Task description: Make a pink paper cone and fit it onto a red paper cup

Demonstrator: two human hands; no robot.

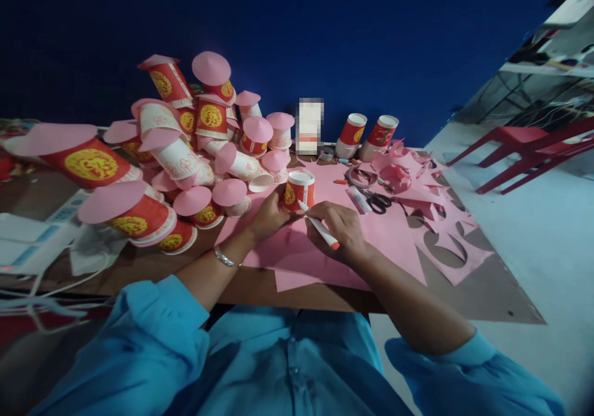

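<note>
A red paper cup (300, 182) with a yellow emblem and a white rim stands over pink paper (320, 258). My left hand (271, 216) grips the cup from its left side, low down. In my right hand (341, 227) is a white marker pen (321, 230) with an orange-red end, its tip close to the cup's front; whether it touches, I cannot tell. Just right of my hands lie black-handled scissors (379, 202), a glue bottle (359, 200) and a roll of tape (362, 177).
Many paper cups with pink cone tops (211, 68) are heaped at the left. Two stacks of red cups (351, 134) stand at the back. Pink paper scraps (445, 242) cover the right. A white power strip (44, 233) with cables lies left; a red chair (503, 143) stands beyond.
</note>
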